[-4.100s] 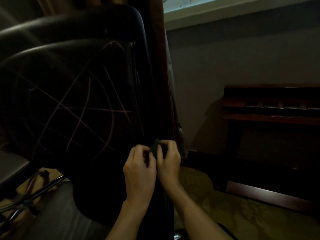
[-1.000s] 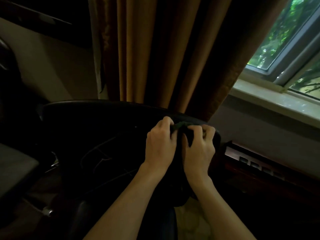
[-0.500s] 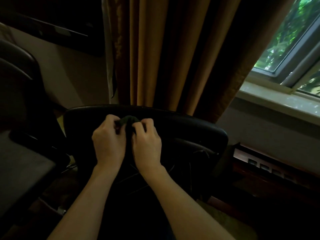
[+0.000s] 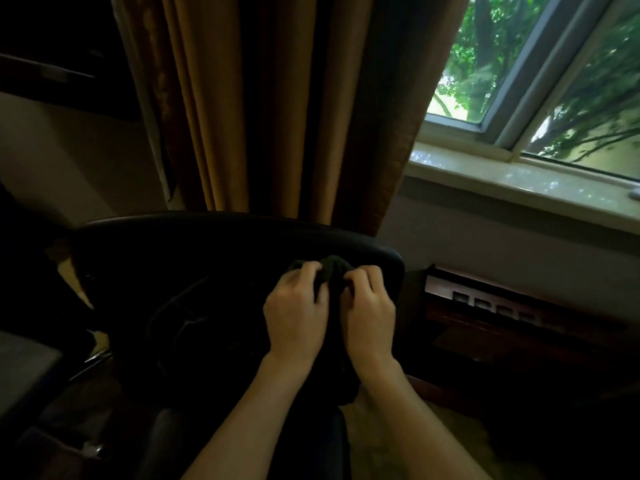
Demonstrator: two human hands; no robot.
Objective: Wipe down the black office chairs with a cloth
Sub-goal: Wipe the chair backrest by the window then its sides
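You are bunching the small dark green cloth [image 4: 333, 269] in the curled fingers of your left hand [image 4: 297, 315] and right hand [image 4: 370, 315] against the padded black office chair's [image 4: 221, 251] top edge near its right corner, so be pressing evenly as you are wiping along it.

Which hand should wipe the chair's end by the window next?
Probably the right hand. Both hands grip the dark cloth on the chair back, but the right one sits nearer that rounded end; the left hand is farther in.
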